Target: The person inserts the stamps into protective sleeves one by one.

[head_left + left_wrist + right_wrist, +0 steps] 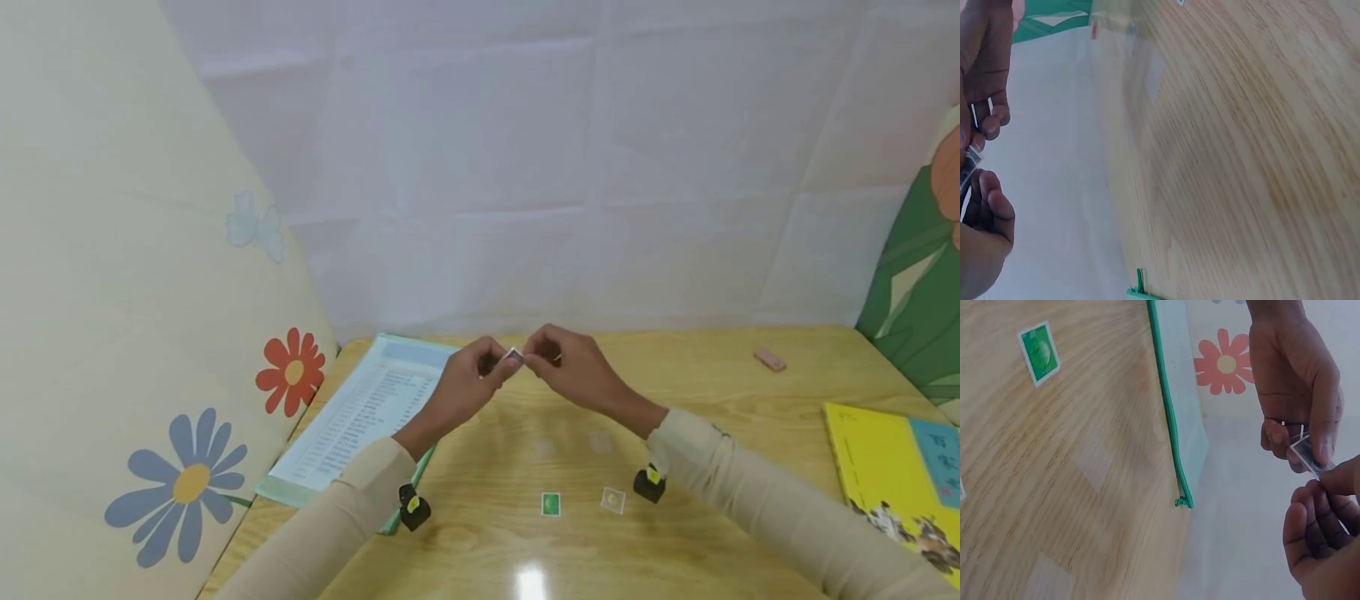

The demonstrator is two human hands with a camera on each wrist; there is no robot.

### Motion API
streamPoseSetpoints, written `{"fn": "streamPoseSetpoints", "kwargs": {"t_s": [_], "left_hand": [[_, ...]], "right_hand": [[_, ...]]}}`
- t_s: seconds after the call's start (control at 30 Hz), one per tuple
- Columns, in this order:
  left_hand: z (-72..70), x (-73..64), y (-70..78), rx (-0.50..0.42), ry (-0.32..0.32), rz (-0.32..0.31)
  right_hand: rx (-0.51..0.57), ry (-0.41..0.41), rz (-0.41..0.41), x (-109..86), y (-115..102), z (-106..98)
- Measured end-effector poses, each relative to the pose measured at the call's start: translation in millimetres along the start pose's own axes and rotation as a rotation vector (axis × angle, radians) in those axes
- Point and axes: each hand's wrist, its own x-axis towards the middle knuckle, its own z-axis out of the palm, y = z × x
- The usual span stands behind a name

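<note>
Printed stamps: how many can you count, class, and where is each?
3: in the head view, the green stamp and, right of it, the pale stamp on the table; the dark stamp between the left hand and right hand. More may be hidden there.

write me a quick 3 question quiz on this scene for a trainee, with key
1. True or false: the left hand pinches the small dark square.

2. The border of the green square is:
a) black
b) white
c) red

3. Which lies farther from the person, the pink block or the yellow book?

Key: 1. True. 2. b. 3. The pink block.
</note>
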Motion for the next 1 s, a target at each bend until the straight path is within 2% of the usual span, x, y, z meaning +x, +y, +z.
{"fn": "streamPoseSetpoints", "kwargs": {"t_s": [0.07,0.2,0.33,0.43,0.5,0.7,0.77,0.83,0.93,1.0], "left_hand": [[-0.1,-2.1,-1.0,0.027,0.007,0.005],[-2.4,-6.0,-2.0,0.075,0.014,0.024],[-5.4,-9.2,-2.3,0.082,-0.035,-0.004],[-7.0,-10.6,-4.6,0.113,-0.085,-0.066],[-7.5,-11.9,-8.9,0.133,-0.112,-0.136],[-1.0,-17.3,-30.7,0.178,-0.169,-0.369],[3.3,-20.1,-37.6,0.217,-0.198,-0.404],[8.1,-22.7,-43.3,0.289,-0.226,-0.411],[14.2,-25.4,-47.0,0.408,-0.271,-0.417],[17.4,-26.0,-47.3,0.480,-0.283,-0.413]], "right_hand": [[0.012,-0.023,0.015,-0.4,0.1,1.4],[-0.027,-0.078,0.010,-0.7,-0.6,4.5],[-0.071,-0.131,-0.008,-1.7,0.4,7.6],[-0.088,-0.184,0.007,-2.5,3.4,8.0],[-0.115,-0.240,0.029,-3.4,6.2,7.4],[-0.318,-0.516,0.048,-10.5,19.2,7.6],[-0.378,-0.617,0.067,-14.5,22.2,10.5],[-0.412,-0.691,0.110,-18.3,24.2,14.6],[-0.443,-0.745,0.176,-23.0,25.9,20.7],[-0.450,-0.747,0.203,-24.7,26.5,23.9]]}}
